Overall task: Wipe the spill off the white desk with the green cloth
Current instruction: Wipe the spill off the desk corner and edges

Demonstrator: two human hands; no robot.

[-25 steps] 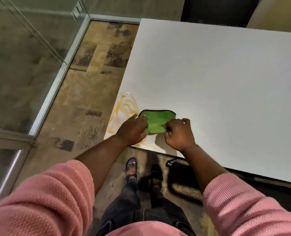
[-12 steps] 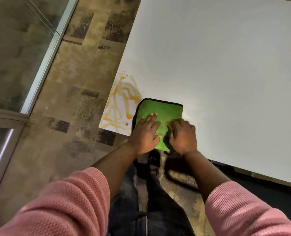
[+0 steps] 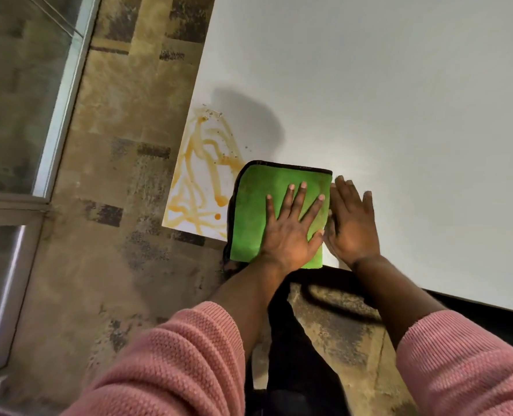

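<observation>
- The spill [image 3: 202, 178] is an orange-yellow tangle of streaks and drops on the counter's near left corner, with a few dark specks at its far end. It looks whole and wet; I see no smeared or cleared patch in it.
- The cloth [image 3: 252, 205] lies folded and flat just right of the spill. Its dark-bound left edge touches or barely overlaps the nearest streaks, and its near edge hangs a little over the counter's front.
- The left hand [image 3: 291, 229] rests palm down on the cloth, fingers spread, pressing rather than pinching.
- The right hand [image 3: 352, 223] lies flat with fingers extended on the bare counter, at the cloth's right edge. It holds nothing.
- The counter [image 3: 399, 115] is otherwise white and bare.
- Judgement: the cloth is laid and ready, but wiping has hardly begun. Nearly the whole spill remains, so a leftward sweep over the corner is still needed.
</observation>
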